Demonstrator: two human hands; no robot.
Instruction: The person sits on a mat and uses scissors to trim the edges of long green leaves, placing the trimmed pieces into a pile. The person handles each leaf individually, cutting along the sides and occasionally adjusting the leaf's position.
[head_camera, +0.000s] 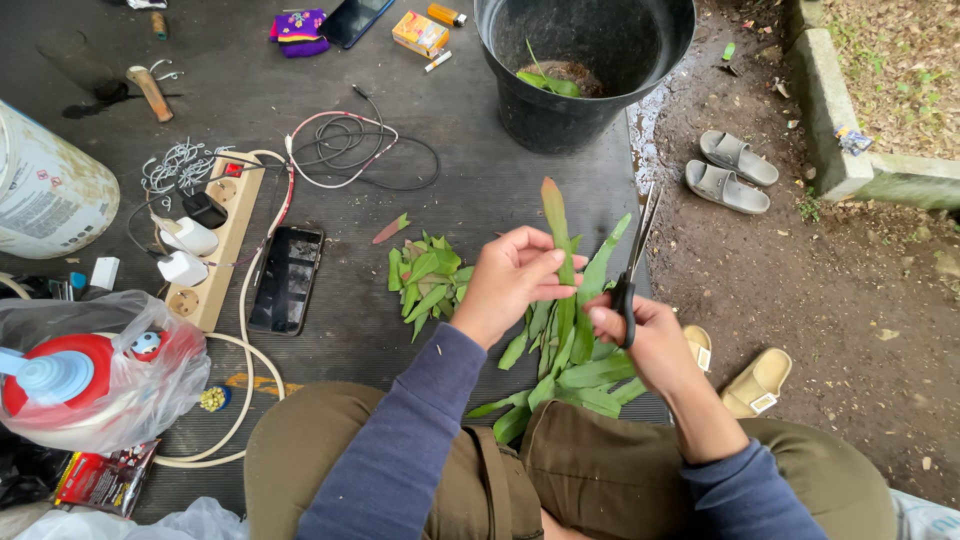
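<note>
The left hand (513, 283) pinches a long green leaf (556, 225) between thumb and fingers, holding it upright so its reddish tip points away from the person. The right hand (645, 335) is closed around the black handles of a pair of scissors (634, 262), whose blades rise just to the right of the held leaf; whether the blades touch it cannot be told. Under and between both hands lies a spread of long whole leaves (580, 370) on the dark mat (450, 210). Just left of the left hand sits a small heap of cut leaf pieces (425, 280). Further left lie a black phone (287, 279) and a power strip (220, 240) with plugs. Beyond the hands stands a black bucket (585, 70). To the right of the right hand, grey sandals (730, 170) rest on bare soil.
</note>
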